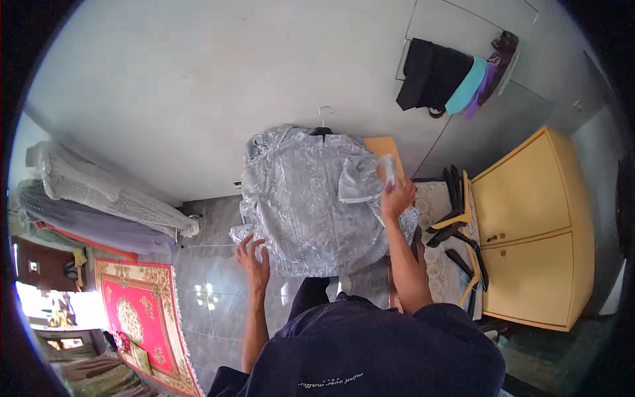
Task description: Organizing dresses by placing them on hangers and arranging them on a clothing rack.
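A silver-grey garment in a clear plastic cover (311,198) hangs on a black hanger with a metal hook (323,126) against the white wall. My left hand (254,259) touches the cover's lower left edge, fingers spread. My right hand (395,195) is raised at the garment's right shoulder, closed on a fold of the plastic cover.
A yellow cabinet (529,225) stands at the right, with black hangers (456,225) on a lace-covered surface beside it. Dark and turquoise clothes (443,79) hang on a door. Wrapped garments (99,198) lie at the left above a red patterned rug (135,311).
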`<state>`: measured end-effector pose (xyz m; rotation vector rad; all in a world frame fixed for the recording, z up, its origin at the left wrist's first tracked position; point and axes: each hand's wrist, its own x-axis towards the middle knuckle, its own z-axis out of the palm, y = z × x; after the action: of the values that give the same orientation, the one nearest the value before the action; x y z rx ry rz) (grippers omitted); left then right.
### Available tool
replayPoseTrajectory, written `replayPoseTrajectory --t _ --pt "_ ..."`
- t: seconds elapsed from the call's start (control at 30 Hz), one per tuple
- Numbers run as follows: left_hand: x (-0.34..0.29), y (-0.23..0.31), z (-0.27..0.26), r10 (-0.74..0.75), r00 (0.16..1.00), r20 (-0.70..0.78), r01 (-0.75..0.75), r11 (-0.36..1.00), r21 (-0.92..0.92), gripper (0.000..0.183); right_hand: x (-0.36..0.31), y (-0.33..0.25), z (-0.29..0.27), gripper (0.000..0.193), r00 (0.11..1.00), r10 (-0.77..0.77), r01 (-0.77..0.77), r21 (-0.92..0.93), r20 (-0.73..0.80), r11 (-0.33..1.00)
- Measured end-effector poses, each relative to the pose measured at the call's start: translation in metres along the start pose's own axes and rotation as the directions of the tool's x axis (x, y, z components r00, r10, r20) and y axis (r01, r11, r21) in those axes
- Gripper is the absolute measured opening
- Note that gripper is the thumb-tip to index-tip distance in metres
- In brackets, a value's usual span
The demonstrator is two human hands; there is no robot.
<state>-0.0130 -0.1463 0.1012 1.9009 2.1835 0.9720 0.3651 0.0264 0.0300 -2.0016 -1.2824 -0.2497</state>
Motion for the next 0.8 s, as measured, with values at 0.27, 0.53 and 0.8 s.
replayPoseTrajectory --t 0.27,0.53,0.8 --pt "0.048 -0.072 -0.002 -0.198 0.932 -0.303 0.148 0.972 -0.181 0.034 -0.021 -0.172 -0.021 0.027 0.744 -0.668 0.480 0.723 -0.034 0.498" --pt "0.055 -0.156 -0.014 -0.432 0.814 -0.388 0.348 0.898 -0.269 0.028 -0.089 -0.137 -0.009 0.032 0.556 -0.748 0.298 0.754 0.361 0.585" --pt "0.118 0.013 0.126 0.312 0.939 0.142 -0.239 0.893 -0.381 0.021 -0.025 -0.044 0.075 0.032 0.981 -0.121 0.055 0.384 0.149 0.922"
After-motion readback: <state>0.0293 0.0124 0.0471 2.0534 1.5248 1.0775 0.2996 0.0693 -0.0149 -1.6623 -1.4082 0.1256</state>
